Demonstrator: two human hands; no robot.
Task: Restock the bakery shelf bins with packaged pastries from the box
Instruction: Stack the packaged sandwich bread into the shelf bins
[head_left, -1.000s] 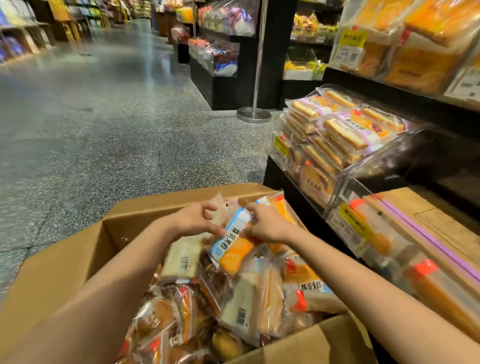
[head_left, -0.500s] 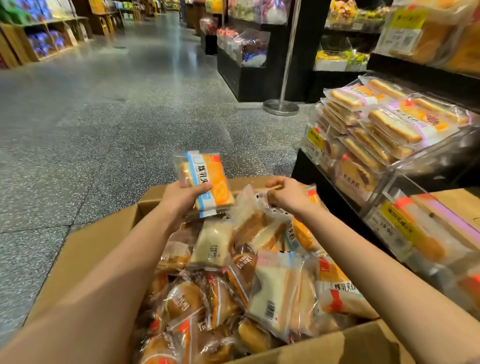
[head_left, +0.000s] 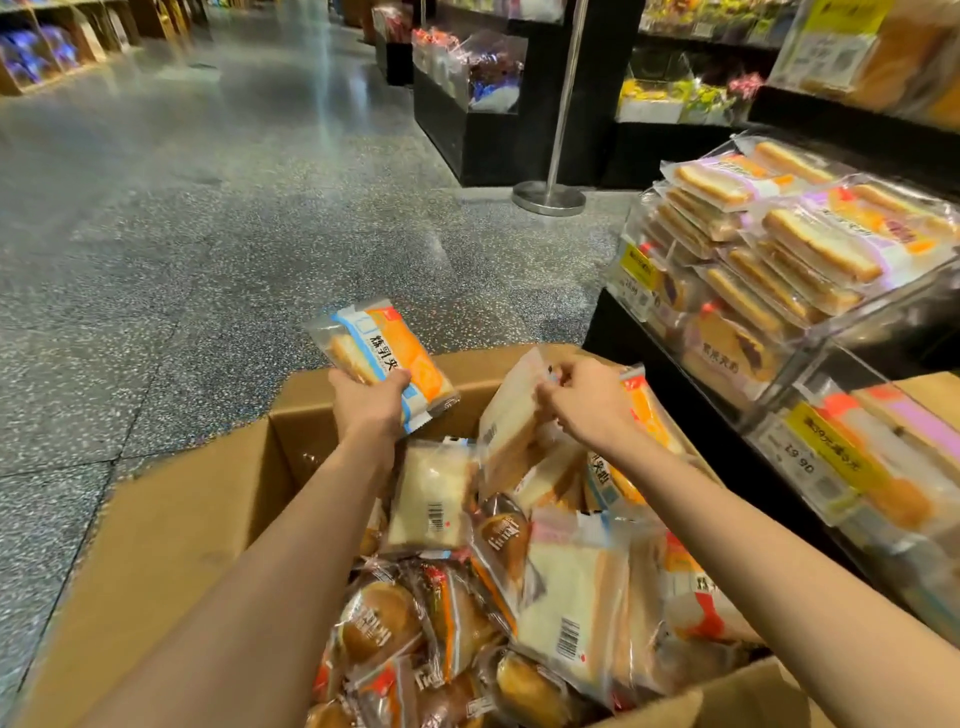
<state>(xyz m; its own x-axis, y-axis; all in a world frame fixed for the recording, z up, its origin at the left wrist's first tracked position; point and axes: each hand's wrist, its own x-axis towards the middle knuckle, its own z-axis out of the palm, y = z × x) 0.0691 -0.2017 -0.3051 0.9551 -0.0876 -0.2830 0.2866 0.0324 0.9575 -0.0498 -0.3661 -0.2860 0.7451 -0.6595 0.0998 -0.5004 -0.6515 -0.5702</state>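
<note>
While the box (head_left: 171, 525) stands open on the floor (head_left: 218, 218), full of wrapped pastries (head_left: 519, 571), the person works above it with both hands. The left hand (head_left: 371, 402) holds an orange-and-blue packet (head_left: 387, 358) raised over the far rim of the box, its fingers curled around the lower end. The right hand (head_left: 584, 400) pinches the top edge of a pale packet (head_left: 511, 415) that stands tilted among the others; its fingers look nearly closed on the wrapper, though the grip is partly hidden. At the right, the clear shelf bins (head_left: 810, 332) hold stacked sliced cakes (head_left: 769, 244), with yellow price tags (head_left: 636, 265) on their fronts. One steel pole (head_left: 563, 104) stands behind on a round base.
</note>
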